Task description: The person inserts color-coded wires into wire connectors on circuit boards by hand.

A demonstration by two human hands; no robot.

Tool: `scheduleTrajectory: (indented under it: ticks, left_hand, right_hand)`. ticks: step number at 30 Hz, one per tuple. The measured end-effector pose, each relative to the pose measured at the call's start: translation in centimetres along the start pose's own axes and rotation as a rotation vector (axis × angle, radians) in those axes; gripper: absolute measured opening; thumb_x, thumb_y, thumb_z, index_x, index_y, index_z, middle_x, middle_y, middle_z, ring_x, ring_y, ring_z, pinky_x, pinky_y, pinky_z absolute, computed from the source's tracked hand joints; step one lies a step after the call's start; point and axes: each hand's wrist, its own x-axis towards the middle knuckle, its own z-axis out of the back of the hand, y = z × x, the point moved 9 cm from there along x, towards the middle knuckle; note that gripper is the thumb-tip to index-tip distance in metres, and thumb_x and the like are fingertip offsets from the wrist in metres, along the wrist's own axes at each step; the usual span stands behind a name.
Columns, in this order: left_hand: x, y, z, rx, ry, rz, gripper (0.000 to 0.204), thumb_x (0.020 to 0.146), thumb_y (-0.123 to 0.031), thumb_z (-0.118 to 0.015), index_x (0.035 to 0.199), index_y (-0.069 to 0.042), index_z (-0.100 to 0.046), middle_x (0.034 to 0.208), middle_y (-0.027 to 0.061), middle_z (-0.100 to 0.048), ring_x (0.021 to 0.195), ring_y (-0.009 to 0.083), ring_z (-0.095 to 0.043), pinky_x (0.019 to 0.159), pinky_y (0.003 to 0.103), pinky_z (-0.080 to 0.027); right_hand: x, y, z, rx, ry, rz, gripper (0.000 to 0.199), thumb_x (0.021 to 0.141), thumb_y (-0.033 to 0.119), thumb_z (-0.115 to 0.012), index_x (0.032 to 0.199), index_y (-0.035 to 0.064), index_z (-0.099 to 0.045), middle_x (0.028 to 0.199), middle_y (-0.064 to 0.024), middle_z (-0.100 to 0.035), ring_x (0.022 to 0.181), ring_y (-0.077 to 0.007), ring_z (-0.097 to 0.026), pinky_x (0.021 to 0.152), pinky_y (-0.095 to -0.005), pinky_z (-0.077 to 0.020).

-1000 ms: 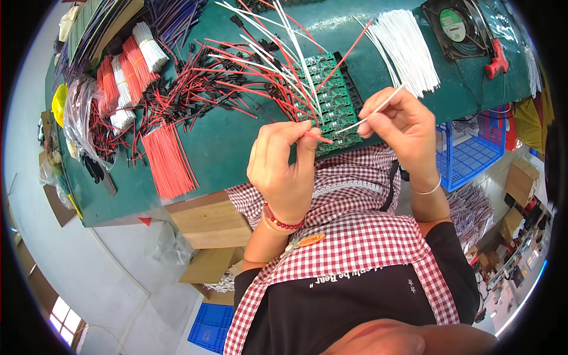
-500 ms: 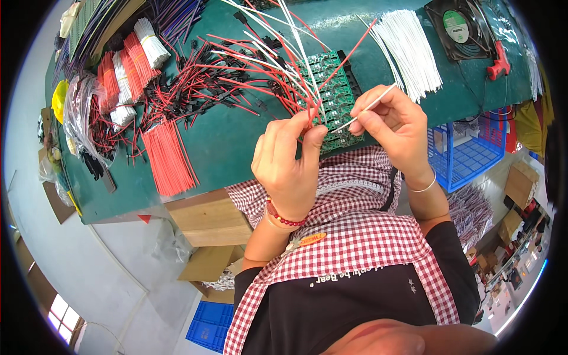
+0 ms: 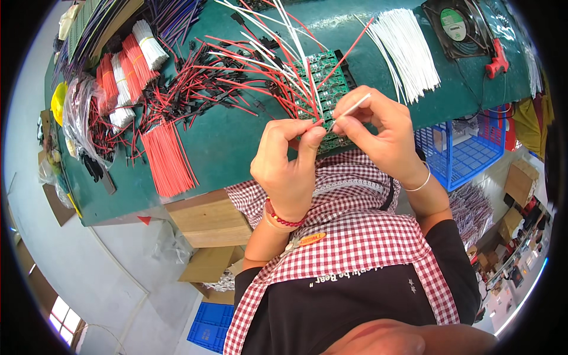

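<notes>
My left hand (image 3: pixel 285 168) is closed, thumb and forefinger pinching a red wire (image 3: pixel 318 123) over the lower part of a panel of green circuit boards (image 3: pixel 331 77). Closed in a similar pinch, my right hand (image 3: pixel 383 135) holds a short white wire (image 3: pixel 358 104). One end of it points down toward the boards, close to the left fingertips; whether it touches them I cannot tell. Red and white wires rise from the panel's left side, fanning up and left. My fingers hide the lower boards in part.
Left of the panel lies a tangle of red wires with black connectors (image 3: pixel 201 83). A red wire bundle (image 3: pixel 168 158) sits near the front edge, a white wire bundle (image 3: pixel 408 53) right of the panel. Farther right are a fan (image 3: pixel 454 26) and a red-handled tool (image 3: pixel 497 61). A blue crate (image 3: pixel 464 157) stands below.
My right hand has moved left with the white wire, bringing its end close to my left fingertips. The left hand stays nearly in place, its fingers slightly lower on the red wire.
</notes>
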Motion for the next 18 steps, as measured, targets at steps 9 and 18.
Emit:
scheduleTrajectory:
  ticks: [9, 18]
  left_hand:
    - [0.1, 0.2, 0.9, -0.194, 0.069, 0.112, 0.015, 0.074, -0.002, -0.078, 0.086, 0.0, -0.069, 0.081, 0.0092, -0.064, 0.07, 0.0163, -0.062, 0.058, 0.026, -0.05]
    - [0.0, -0.2, 0.3, -0.106, 0.059, 0.007, 0.017, 0.074, 0.0, -0.077, 0.088, 0.0, -0.068, 0.082, 0.0088, -0.067, 0.072, 0.019, -0.064, 0.062, 0.028, -0.051]
  right_hand:
    - [0.1, 0.0, 2.6, -0.333, -0.211, -0.035, 0.013, 0.084, 0.001, -0.069, 0.096, -0.0011, -0.064, 0.086, -0.0039, -0.064, 0.074, -0.0082, -0.06, 0.066, -0.023, -0.0488]
    - [0.8, -3.7, 10.7, -1.166, -0.433, -0.17, 0.019, 0.085, 0.023, -0.069, 0.083, 0.0055, -0.062, 0.084, -0.008, -0.063, 0.068, -0.0299, -0.063, 0.061, -0.0401, -0.0496]
